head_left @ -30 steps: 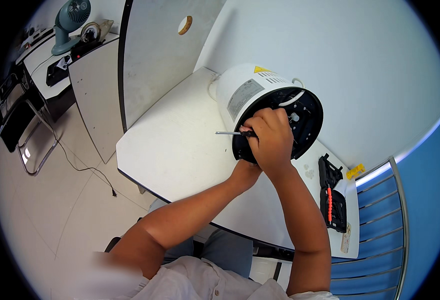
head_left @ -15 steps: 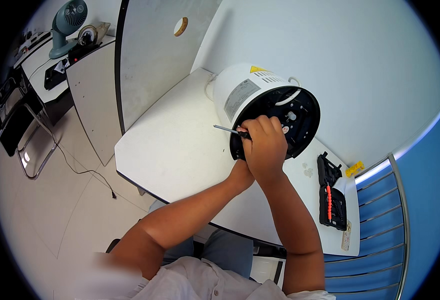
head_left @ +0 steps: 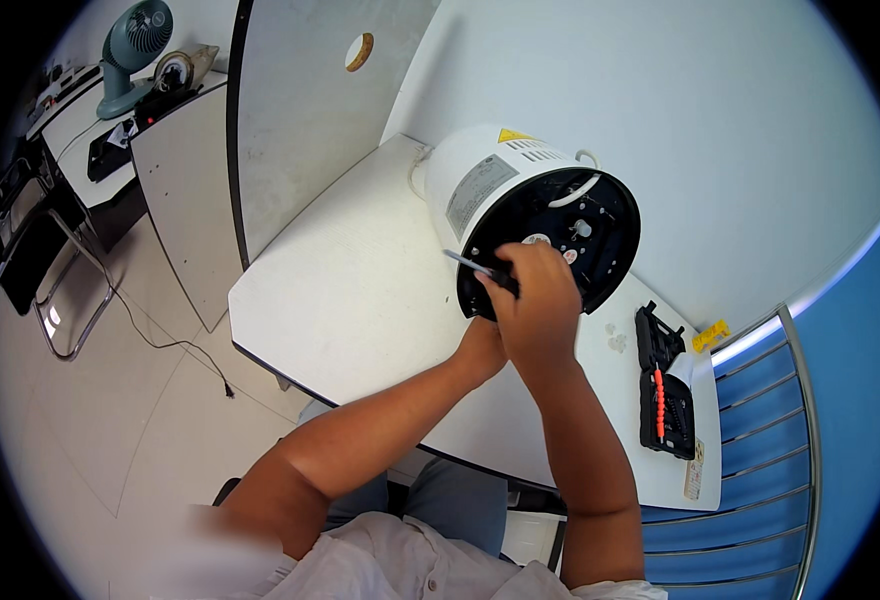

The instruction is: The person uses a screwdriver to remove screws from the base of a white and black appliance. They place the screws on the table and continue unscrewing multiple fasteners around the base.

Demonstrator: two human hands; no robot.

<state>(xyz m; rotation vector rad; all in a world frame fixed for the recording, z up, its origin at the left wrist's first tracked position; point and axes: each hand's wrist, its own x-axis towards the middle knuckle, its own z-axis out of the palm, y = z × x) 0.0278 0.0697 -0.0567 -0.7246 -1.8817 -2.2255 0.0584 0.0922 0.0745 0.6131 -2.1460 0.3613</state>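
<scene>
A white, round-bodied appliance [head_left: 450,165] lies on its side on the white table [head_left: 340,260]. Its black underside [head_left: 610,235] faces me, with screws, round stickers and a white cable in it. My right hand [head_left: 540,295] is closed round the dark handle of a screwdriver [head_left: 468,263], in front of the underside's lower left part. The metal shaft points up and left past the rim, touching no screw that I can see. My left hand [head_left: 483,347] is at the underside's lower edge, behind my right wrist; its fingers are hidden.
An open black tool case [head_left: 668,415] with an orange flexible shaft [head_left: 659,405] sits at the table's right, near a yellow object [head_left: 710,336]. Behind stand a grey partition [head_left: 310,130] and a white wall. A metal railing [head_left: 805,430] runs along the right.
My right hand has moved slightly down and right from the underside, and the screwdriver's tip has swung rightward. My left hand and the appliance stay nearly in place.
</scene>
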